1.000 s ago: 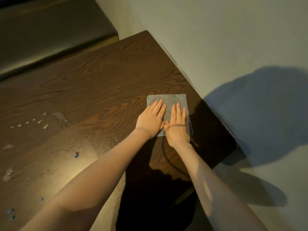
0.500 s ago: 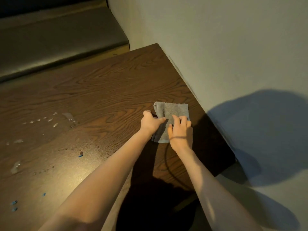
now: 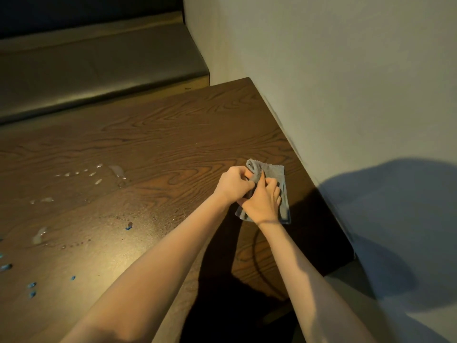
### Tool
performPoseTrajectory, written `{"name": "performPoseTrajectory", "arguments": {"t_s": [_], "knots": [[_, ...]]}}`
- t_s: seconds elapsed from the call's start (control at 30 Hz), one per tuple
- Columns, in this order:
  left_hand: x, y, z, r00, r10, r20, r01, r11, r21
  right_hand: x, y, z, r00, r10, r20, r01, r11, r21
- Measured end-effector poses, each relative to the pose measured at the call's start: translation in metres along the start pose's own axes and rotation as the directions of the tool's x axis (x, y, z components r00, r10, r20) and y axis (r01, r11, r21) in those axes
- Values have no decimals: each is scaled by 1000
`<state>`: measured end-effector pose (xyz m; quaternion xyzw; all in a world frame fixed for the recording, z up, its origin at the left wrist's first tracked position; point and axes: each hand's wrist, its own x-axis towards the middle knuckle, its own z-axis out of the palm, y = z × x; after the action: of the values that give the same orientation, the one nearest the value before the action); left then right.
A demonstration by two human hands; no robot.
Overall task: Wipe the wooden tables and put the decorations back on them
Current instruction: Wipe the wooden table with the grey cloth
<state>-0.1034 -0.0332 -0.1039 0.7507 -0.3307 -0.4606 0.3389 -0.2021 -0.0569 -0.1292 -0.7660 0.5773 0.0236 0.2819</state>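
A: What is occupying the frame, from largest element down?

B: The pale wall is filling the sector from 12 to 4 o'clock, carrying a dark cast shadow at 4 o'clock. The wooden table is spreading across the centre toward 9 o'clock, its right edge running along the wall. A padded bench is lying behind it at 11 o'clock.

A: And the hands?

B: Both forearms are entering from 6 o'clock. The left hand is curling its fingers round the raised left fold of the grey cloth. The right hand is gripping the same cloth just beside it, the two hands touching.

A: Where is the cloth sitting?

B: Just right of centre, toward 3 o'clock, partly resting on the table near its wall-side edge.

A: Smallest items?

B: Clear water droplets are lying at 9 o'clock; blue specks are dotting the surface toward 8 o'clock.
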Motion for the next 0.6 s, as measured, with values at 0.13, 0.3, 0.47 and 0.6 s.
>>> {"name": "performPoseTrajectory", "arguments": {"t_s": [0.13, 0.3, 0.47, 0.6], "knots": [[-1, -3, -2, 1000, 19, 19, -19, 999, -39, -2, 0, 11, 991, 16, -131, -34, 990, -135], [-11, -22, -28, 998, -48, -39, 42, 990, -138, 4, -3, 31, 998, 36, -46, -41, 994, -103], [-26, -68, -80, 957, -155, -247, 125, 983, -132, 15, -34, 45, 1000, 0, -21, -5, 978, -211], [-38, -101, -123, 907, -189, -376, 149, 980, -133, 23, -74, 61, 995, -94, 14, 95, 963, -253]]}}
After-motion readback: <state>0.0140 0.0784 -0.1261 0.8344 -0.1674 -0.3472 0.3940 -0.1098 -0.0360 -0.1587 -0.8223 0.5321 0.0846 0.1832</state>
